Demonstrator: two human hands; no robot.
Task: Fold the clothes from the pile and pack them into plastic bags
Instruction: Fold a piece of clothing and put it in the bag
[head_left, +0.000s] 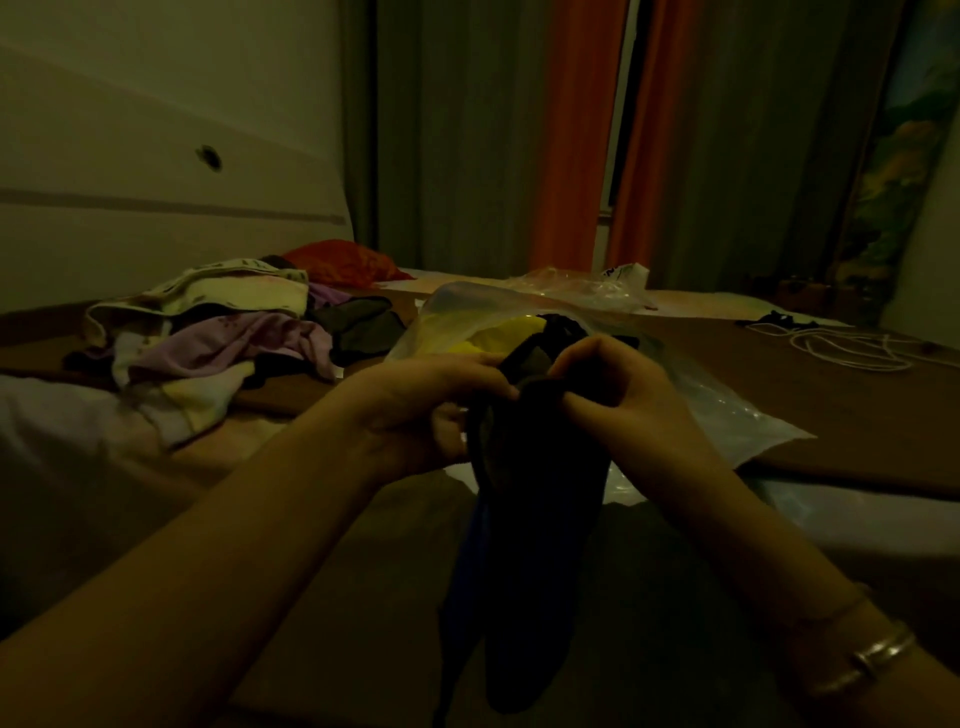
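Inside the clear plastic bag (727, 410), yellow clothing (498, 332) and dark fabric (561, 322)

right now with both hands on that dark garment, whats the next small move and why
Probably fold it once in half. Both the left hand and the right hand pinch the dark garment at its top edge, and it hangs long and unfolded below them. The plastic bag lies just behind with a yellow item already inside, so a folded piece could go straight in.

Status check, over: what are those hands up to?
Left hand and right hand gripping dark garment. Plastic bag behind it, part filled. Nothing blocking.
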